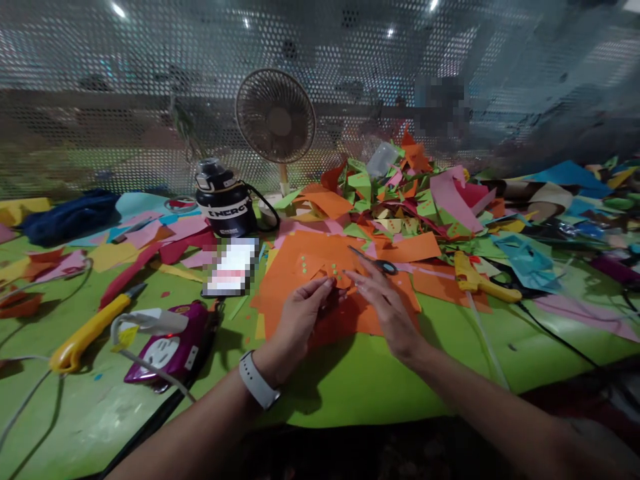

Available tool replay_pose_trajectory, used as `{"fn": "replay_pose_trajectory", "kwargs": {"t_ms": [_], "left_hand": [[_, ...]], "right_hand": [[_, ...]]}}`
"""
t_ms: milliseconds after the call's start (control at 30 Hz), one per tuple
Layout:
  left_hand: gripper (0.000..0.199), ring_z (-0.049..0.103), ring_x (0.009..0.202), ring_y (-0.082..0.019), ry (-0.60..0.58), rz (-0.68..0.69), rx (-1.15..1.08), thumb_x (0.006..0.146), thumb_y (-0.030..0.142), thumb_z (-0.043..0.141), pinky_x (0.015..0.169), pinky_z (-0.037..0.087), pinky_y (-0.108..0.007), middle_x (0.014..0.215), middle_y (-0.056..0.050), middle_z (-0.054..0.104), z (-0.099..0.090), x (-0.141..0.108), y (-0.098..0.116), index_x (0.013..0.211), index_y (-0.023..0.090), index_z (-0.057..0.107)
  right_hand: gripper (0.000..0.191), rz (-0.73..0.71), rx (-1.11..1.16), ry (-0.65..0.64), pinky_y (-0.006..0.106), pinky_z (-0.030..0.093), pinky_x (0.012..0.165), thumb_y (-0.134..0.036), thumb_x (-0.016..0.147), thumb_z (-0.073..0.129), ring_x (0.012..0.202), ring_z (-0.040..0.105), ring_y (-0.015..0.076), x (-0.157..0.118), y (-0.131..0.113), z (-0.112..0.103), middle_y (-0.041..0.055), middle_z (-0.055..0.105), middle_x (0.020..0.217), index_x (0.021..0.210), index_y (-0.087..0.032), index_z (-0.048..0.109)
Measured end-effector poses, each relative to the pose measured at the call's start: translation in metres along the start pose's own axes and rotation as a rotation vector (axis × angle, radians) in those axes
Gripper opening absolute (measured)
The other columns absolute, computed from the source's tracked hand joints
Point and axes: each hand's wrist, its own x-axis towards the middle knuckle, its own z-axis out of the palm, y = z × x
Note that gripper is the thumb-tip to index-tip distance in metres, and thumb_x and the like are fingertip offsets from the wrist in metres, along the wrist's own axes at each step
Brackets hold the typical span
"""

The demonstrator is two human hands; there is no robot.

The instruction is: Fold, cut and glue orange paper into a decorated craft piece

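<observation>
Orange paper sheets (285,267) lie on the green table in front of me. My left hand (305,313), with a pale watch on its wrist, pinches the edge of a small orange paper piece (327,271) that bears green dots. To its right, my right hand (387,310) has its fingers stretched out beside the piece, with nothing visible held. More green dots (304,265) show on the orange paper to the left. Scissors (386,267) with dark handles lie just beyond my right hand, their blades partly over the orange sheets.
A black bottle (226,203), a phone (233,267) and a fan (276,117) stand or lie beyond. Left are a purple power strip (173,343) and a yellow glue gun (93,330); right, another yellow glue gun (480,280). Paper scraps (415,207) pile at the back.
</observation>
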Motion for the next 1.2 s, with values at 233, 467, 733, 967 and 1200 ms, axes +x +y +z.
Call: {"fn": "replay_pose_trajectory", "kwargs": {"t_ms": [233,467,733,967,1200], "left_hand": [[0.008,0.071,0.071,-0.015,0.002,0.013,-0.021,0.072,0.019,0.079,0.083,0.055,-0.03,0.075,-0.004,0.075,-0.0008,0.0016,-0.0021,0.074,0.015,0.073],[0.009,0.07,0.068,-0.013,-0.013,0.028,-0.025,0.073,0.018,0.078,0.08,0.056,-0.027,0.076,-0.003,0.075,-0.0039,0.0037,-0.0046,0.079,0.014,0.073],[0.006,0.07,0.066,-0.012,0.011,0.015,-0.014,0.074,0.015,0.077,0.076,0.057,-0.025,0.072,-0.002,0.075,-0.0019,0.0025,-0.002,0.077,0.014,0.072],[0.008,0.07,0.069,-0.013,-0.036,0.043,-0.009,0.073,0.018,0.078,0.077,0.057,-0.025,0.077,-0.003,0.076,-0.0049,0.0032,-0.005,0.078,0.015,0.073],[0.003,0.07,0.068,-0.013,0.005,0.014,-0.043,0.076,0.014,0.075,0.08,0.056,-0.027,0.074,-0.003,0.075,-0.0009,0.0018,-0.0027,0.074,0.014,0.073]], "right_hand": [[0.041,0.043,0.025,-0.016,0.041,0.02,0.118,-0.051,0.085,0.056,0.143,0.028,0.0237,-0.0012,0.0017,0.002,0.0027,0.038,0.152,0.115,-0.026,0.071],[0.04,0.076,0.098,-0.024,0.042,0.023,0.117,-0.054,0.083,0.059,0.141,0.031,0.025,-0.0024,0.0009,0.003,0.0022,0.041,0.151,0.111,-0.029,0.073],[0.04,0.078,0.097,-0.025,0.04,0.021,0.118,-0.053,0.083,0.059,0.141,0.032,0.0233,-0.0024,-0.0015,0.0025,0.0023,0.043,0.149,0.11,-0.028,0.073],[0.041,0.092,0.111,-0.021,0.042,0.025,0.116,-0.054,0.082,0.061,0.139,0.035,0.0248,-0.0033,-0.0016,0.0029,0.0038,0.044,0.148,0.111,-0.028,0.073],[0.041,0.072,0.099,-0.049,0.042,0.022,0.117,-0.054,0.083,0.059,0.14,0.033,0.0235,-0.0024,-0.0016,0.002,0.0045,0.044,0.148,0.112,-0.028,0.072]]}}
